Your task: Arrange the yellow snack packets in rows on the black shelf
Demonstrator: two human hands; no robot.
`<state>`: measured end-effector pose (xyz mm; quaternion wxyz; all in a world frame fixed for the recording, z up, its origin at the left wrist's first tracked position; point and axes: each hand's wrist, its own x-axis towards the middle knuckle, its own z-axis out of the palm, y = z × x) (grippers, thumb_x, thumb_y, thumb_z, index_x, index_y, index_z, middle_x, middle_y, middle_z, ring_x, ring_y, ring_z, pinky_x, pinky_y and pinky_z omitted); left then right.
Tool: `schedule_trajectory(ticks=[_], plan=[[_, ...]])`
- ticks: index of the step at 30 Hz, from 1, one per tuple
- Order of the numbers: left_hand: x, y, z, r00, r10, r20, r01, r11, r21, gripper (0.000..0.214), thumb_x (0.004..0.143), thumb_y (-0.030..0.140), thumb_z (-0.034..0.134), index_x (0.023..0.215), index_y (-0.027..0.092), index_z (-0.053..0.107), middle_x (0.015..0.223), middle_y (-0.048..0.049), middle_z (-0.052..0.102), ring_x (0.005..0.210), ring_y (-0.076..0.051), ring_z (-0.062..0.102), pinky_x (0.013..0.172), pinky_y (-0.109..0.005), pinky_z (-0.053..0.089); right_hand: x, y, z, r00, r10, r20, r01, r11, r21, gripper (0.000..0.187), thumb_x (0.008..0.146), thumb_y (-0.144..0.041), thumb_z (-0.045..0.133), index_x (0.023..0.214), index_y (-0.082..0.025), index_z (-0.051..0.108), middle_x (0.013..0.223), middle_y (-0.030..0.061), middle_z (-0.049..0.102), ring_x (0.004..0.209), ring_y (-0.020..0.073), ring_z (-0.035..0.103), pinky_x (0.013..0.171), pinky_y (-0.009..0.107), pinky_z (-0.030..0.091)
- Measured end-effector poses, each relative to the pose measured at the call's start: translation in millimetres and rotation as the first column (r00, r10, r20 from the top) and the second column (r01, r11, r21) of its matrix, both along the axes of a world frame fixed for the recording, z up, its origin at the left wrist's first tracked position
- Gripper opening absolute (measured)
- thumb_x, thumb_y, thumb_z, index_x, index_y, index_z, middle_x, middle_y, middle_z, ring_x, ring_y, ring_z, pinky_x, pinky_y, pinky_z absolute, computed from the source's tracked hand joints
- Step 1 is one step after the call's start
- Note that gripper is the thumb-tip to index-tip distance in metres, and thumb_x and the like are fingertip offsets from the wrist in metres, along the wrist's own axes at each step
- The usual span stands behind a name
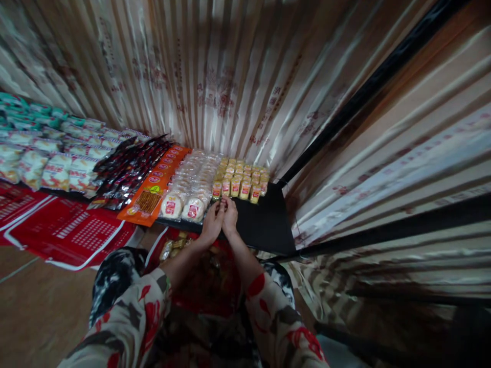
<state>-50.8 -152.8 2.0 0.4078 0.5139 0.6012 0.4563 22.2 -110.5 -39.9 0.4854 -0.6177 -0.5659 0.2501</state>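
My left hand point(213, 221) and my right hand point(230, 215) meet at the front edge of the black shelf point(264, 220). Their fingers are closed and pressed together, and whatever may be between them is hidden. Just beyond my fingertips stand rows of small yellow wrapped snacks point(245, 188) with red labels. Left of my hands lie rows of round white biscuits point(193, 209) in clear wrappers. Below my forearms, a red bag point(207, 286) between my knees has more small wrapped pieces point(177, 247) in it, dimly lit.
Farther left are an orange snack bag point(155, 186), dark shiny packets point(126, 171) and white packets point(57, 171). Red bags point(76, 230) hang or lie in front of the shelf. Behind is a pleated printed sheet point(230, 76), with black poles point(368, 92) at the right.
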Motion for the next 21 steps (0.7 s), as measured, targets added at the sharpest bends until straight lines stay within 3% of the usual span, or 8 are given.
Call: schedule_trajectory(ticks=[3,7,10,13,15,18,21], plan=[[-8.8,-23.0,2.5,0.999,-0.008,-0.037,0.01,0.999,0.053,0.033,0.084,0.028,0.042,0.109,0.013,0.056,0.11,-0.0104,0.061,0.097,-0.019,0.058,0.09,-0.033,0.044,-4.9,-21.9,3.4,1.0,-0.001,0.016,0.0,0.999,0.033,0.033,0.079,-0.016,0.039,0.105,-0.017,0.059,0.099,0.0071,0.058,0.086,0.0155,0.057,0.078,0.028,0.046],[-21.4,-58.1,-5.9,0.991,-0.047,-0.123,0.069,0.981,0.181,0.028,0.081,0.018,0.04,0.101,0.016,0.059,0.105,-0.0075,0.062,0.098,-0.017,0.056,0.09,-0.03,0.043,-11.8,-62.5,8.0,0.999,0.041,-0.001,-0.041,0.996,0.077,0.036,0.079,-0.013,0.034,0.105,-0.018,0.058,0.099,0.006,0.058,0.084,0.0142,0.058,0.078,0.027,0.047],[-32.5,-83.8,-22.3,0.985,-0.065,-0.162,0.101,0.97,0.222,0.027,0.082,0.018,0.037,0.097,0.018,0.059,0.103,-0.0068,0.062,0.099,-0.016,0.055,0.09,-0.029,0.043,-16.1,-95.4,0.5,0.994,0.11,0.029,-0.112,0.99,0.081,0.037,0.077,-0.011,0.033,0.101,-0.02,0.061,0.098,0.0051,0.06,0.088,0.0149,0.058,0.081,0.027,0.046],[-45.6,-104.5,-45.9,0.96,-0.098,-0.262,0.139,0.98,0.14,0.027,0.083,0.019,0.035,0.093,0.018,0.06,0.096,-0.0066,0.062,0.094,-0.016,0.056,0.087,-0.031,0.043,-21.5,-122.8,-22.1,0.979,0.191,0.075,-0.193,0.981,0.012,0.036,0.075,-0.01,0.036,0.095,-0.02,0.063,0.096,0.0051,0.062,0.091,0.0162,0.057,0.084,0.028,0.044],[-56.0,-114.5,-62.4,0.906,-0.155,-0.393,0.17,0.986,0.003,0.026,0.081,0.017,0.036,0.092,0.017,0.06,0.095,-0.0077,0.062,0.093,-0.018,0.056,0.087,-0.032,0.043,-26.0,-136.7,-43.0,0.973,0.206,0.107,-0.196,0.976,-0.098,0.035,0.074,-0.011,0.037,0.095,-0.02,0.063,0.093,0.0053,0.063,0.089,0.0167,0.057,0.084,0.028,0.044],[-74.6,-124.5,-81.7,0.746,-0.223,-0.627,0.129,0.973,-0.193,0.026,0.078,0.015,0.039,0.091,0.014,0.062,0.102,-0.0122,0.06,0.1,-0.022,0.052,0.092,-0.035,0.039,-32.8,-152.7,-74.7,0.958,0.258,0.124,-0.216,0.935,-0.282,0.026,0.069,-0.011,0.044,0.085,-0.02,0.063,0.083,0.0046,0.065,0.079,0.0178,0.058,0.078,0.029,0.045],[-93.4,-129.9,-91.9,0.591,-0.236,-0.771,0.06,0.966,-0.25,0.027,0.077,0.014,0.042,0.094,0.011,0.062,0.109,-0.016,0.056,0.109,-0.025,0.046,0.096,-0.036,0.034,-38.3,-164.1,-97.4,0.958,0.279,0.063,-0.232,0.886,-0.401,0.017,0.068,-0.011,0.046,0.067,-0.021,0.059,0.064,0.0016,0.062,0.061,0.0155,0.055,0.065,0.026,0.044]])
